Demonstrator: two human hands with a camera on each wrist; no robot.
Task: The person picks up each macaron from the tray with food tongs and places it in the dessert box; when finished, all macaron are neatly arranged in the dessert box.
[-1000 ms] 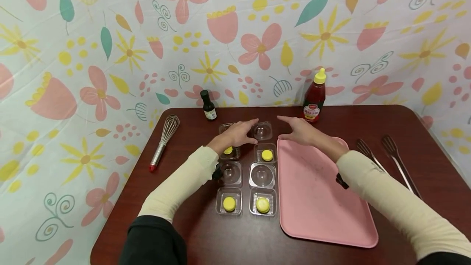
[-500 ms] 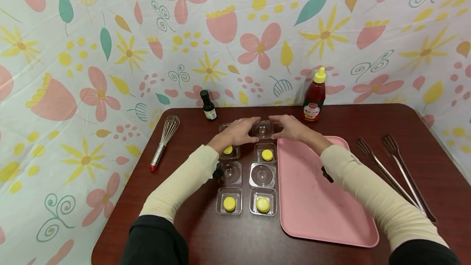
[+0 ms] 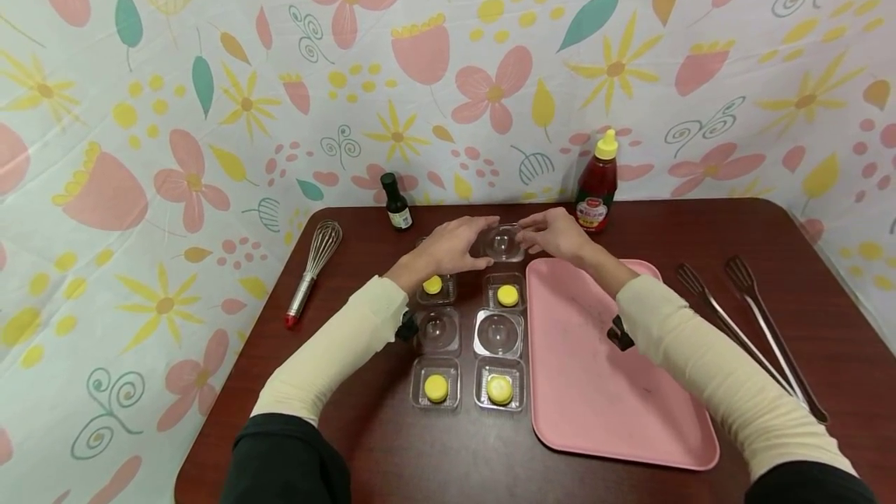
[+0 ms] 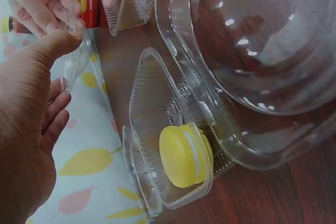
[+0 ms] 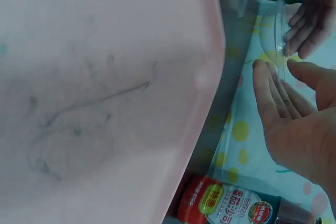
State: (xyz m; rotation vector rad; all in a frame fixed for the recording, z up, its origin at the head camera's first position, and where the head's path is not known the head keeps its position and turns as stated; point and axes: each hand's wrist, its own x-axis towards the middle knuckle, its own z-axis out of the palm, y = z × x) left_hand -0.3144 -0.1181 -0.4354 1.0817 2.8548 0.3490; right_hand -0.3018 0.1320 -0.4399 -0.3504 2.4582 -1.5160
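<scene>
A clear domed plastic lid (image 3: 504, 243) is held between both hands at the back of the table. My left hand (image 3: 455, 246) pinches its left edge, thumb on one side and fingers on the other in the left wrist view. Opposite, my right hand (image 3: 556, 235) has thumb and fingertips at the lid's right edge (image 5: 281, 72). Just in front of the lid stands an uncovered clear box with a yellow macaron (image 3: 508, 295). Another macaron (image 3: 432, 285) sits in a box partly hidden under my left hand.
Nearer me are two more boxed macarons (image 3: 435, 388) and two lids (image 3: 498, 333). A pink tray (image 3: 616, 379) lies to the right, with slotted turners (image 3: 749, 294) beyond it. A whisk (image 3: 315, 267) lies left; a dark bottle (image 3: 397, 204) and a ketchup bottle (image 3: 596, 189) stand behind.
My right hand has come in from the right to the lid's edge. With both hands on it, the lid has shifted slightly back, away from the box in front.
</scene>
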